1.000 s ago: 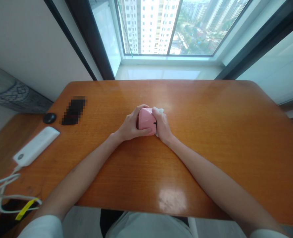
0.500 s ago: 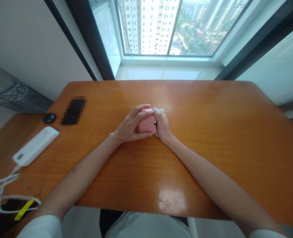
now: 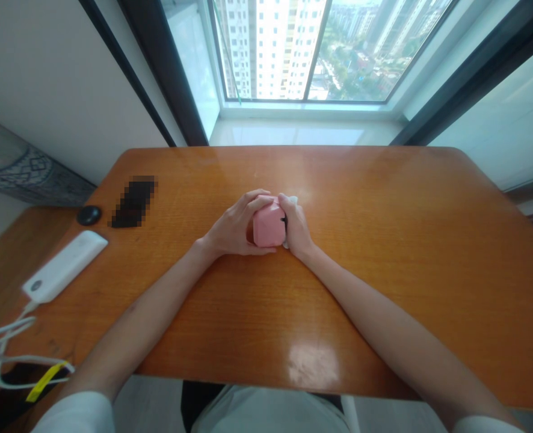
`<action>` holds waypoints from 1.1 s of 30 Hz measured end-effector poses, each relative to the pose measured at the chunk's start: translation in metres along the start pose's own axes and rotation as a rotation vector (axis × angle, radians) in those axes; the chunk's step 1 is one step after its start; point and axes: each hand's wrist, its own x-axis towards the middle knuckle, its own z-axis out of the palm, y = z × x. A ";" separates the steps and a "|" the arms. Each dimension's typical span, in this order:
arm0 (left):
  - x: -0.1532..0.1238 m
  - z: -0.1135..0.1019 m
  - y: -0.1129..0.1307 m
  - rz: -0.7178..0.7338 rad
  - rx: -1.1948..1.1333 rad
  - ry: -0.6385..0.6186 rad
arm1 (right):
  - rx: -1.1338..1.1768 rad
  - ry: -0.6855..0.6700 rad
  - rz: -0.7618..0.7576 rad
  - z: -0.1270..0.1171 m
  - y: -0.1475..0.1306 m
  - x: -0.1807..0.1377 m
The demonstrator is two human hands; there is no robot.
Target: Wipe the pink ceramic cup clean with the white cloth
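Note:
A small pink box-like object (image 3: 269, 227) with rounded corners is held between my hands, over the middle of the wooden table. My left hand (image 3: 234, 227) wraps it from the left, fingers over the far side and thumb along the near side. On its right side, a small black part shows. My right hand (image 3: 299, 230) closes around a white tissue or cloth (image 3: 294, 199) and presses it against that right side. Most of the cloth is hidden under the right fingers. Whether the pink object touches the table, I cannot tell.
At the table's (image 3: 406, 258) left lie a blurred-out dark flat item (image 3: 135, 203), a round black object (image 3: 88, 215) and a long white device (image 3: 65, 266). Its white cable (image 3: 18, 328) loops near a yellow strip (image 3: 45, 382). A window (image 3: 307, 60) stands beyond the far edge.
The pink object has tilted a little, and more of its near face shows. My left fingers have shifted slightly back on it. My right hand stays at its right side.

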 end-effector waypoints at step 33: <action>0.001 -0.002 0.004 0.019 0.056 0.015 | -0.014 -0.044 -0.026 -0.002 0.007 -0.001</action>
